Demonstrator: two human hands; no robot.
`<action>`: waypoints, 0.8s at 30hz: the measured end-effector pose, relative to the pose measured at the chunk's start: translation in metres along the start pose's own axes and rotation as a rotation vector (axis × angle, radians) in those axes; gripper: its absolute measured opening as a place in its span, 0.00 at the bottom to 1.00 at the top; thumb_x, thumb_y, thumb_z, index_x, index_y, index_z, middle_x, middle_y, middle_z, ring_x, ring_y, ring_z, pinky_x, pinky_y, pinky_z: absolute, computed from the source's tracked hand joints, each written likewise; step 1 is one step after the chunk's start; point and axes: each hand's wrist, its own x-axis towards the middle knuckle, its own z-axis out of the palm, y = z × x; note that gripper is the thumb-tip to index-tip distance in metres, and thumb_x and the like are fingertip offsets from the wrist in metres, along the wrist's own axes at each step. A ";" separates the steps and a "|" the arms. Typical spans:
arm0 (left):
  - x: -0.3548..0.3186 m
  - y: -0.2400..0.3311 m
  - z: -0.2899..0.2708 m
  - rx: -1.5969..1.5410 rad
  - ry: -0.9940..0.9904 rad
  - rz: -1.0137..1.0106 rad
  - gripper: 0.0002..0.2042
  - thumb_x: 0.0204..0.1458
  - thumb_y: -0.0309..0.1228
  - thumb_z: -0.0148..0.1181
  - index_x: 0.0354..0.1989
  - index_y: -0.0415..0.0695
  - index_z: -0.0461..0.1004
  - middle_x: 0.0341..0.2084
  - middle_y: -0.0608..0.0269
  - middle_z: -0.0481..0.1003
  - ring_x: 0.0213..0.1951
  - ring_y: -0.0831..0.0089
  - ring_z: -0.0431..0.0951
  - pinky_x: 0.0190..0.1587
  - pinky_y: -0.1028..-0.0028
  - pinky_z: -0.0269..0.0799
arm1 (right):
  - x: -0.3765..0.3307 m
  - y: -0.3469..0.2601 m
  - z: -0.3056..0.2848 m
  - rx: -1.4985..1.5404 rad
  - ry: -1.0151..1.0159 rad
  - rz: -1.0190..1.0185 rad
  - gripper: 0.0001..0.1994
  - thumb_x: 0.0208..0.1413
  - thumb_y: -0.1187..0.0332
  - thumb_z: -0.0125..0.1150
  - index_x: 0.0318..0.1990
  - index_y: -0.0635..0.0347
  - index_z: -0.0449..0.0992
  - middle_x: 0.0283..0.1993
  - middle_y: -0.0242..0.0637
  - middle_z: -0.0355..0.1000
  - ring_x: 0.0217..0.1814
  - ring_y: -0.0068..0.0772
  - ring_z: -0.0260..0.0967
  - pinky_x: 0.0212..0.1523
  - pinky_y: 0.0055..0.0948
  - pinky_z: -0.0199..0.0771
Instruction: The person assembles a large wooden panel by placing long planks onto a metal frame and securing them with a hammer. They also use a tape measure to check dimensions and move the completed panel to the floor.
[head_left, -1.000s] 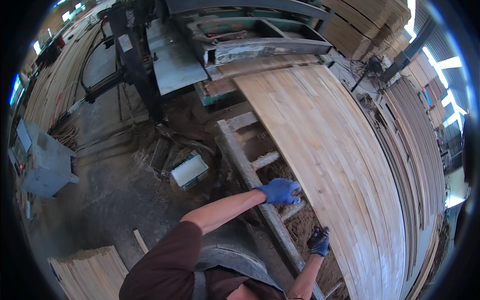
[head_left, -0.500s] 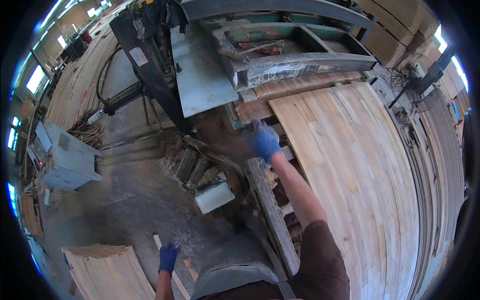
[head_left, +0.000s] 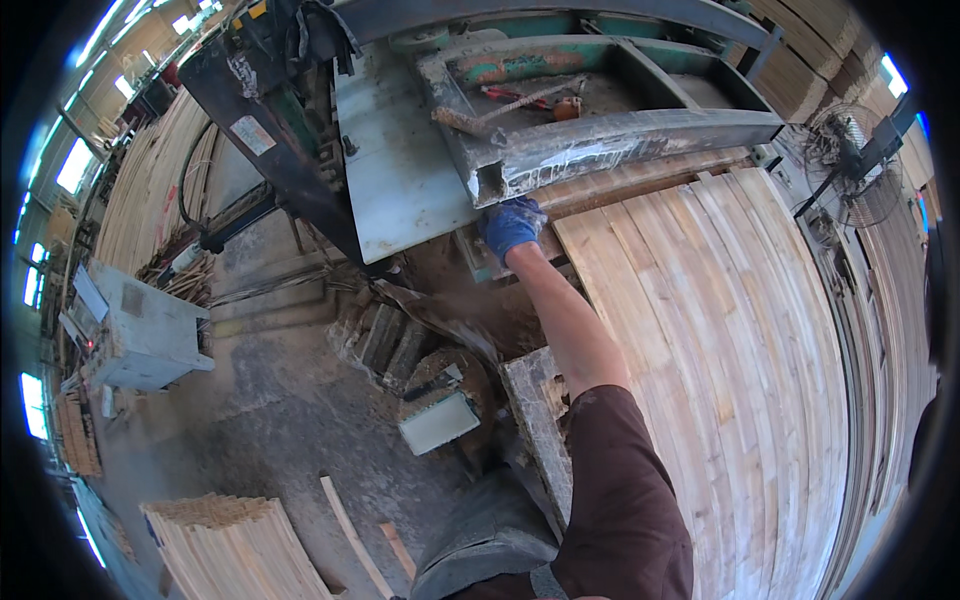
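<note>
Farther up now than half a second ago, the blue-gloved right hand (head_left: 514, 226) has come in under the near corner of the long, scuffed grey steel frame of square tubing (head_left: 640, 145); the left hand has dropped out of sight. From where I stand the right fingers tuck behind that corner, so I can't tell whether they grip or merely rest.

The steel frame sits across the machine over a reddish-brown wooden bar (head_left: 650, 180); I'd judge it heavy, stiff and unforgiving, best held by its tube end. The broad, pale panel of joined wooden strips (head_left: 720, 330) lies just right of the forearm, its far end close to that bar. It looks smooth, fairly rigid and weighty for its spread, and its bare left edge seems the handiest hold.

A flat grey metal plate (head_left: 400, 165) crowds the hand's left side, and a rough, dusty rail (head_left: 530, 385) runs below the arm. Off on the floor stands a white rectangular tub (head_left: 440, 424).
</note>
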 end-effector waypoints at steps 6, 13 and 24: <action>-0.009 0.046 -0.015 -0.041 -0.218 0.236 0.21 0.64 0.45 0.49 0.61 0.50 0.67 0.58 0.51 0.71 0.58 0.54 0.71 0.56 0.50 0.70 | -0.007 0.005 0.000 0.124 0.022 -0.078 0.16 0.54 0.53 0.57 0.41 0.52 0.84 0.44 0.47 0.79 0.49 0.55 0.75 0.50 0.53 0.74; 0.009 0.018 -0.007 -0.028 -0.045 0.088 0.31 0.59 0.53 0.54 0.67 0.50 0.63 0.60 0.50 0.70 0.62 0.54 0.69 0.62 0.51 0.65 | -0.071 0.016 -0.066 -0.020 -0.190 -0.171 0.13 0.53 0.58 0.58 0.39 0.54 0.83 0.40 0.47 0.80 0.44 0.54 0.78 0.44 0.52 0.77; 0.087 0.012 0.000 -0.574 -0.532 0.067 0.22 0.63 0.43 0.51 0.60 0.44 0.71 0.49 0.52 0.79 0.48 0.59 0.80 0.49 0.62 0.73 | 0.052 0.068 -0.252 -0.007 0.302 -0.129 0.16 0.57 0.52 0.59 0.37 0.56 0.80 0.34 0.49 0.78 0.39 0.54 0.77 0.41 0.49 0.77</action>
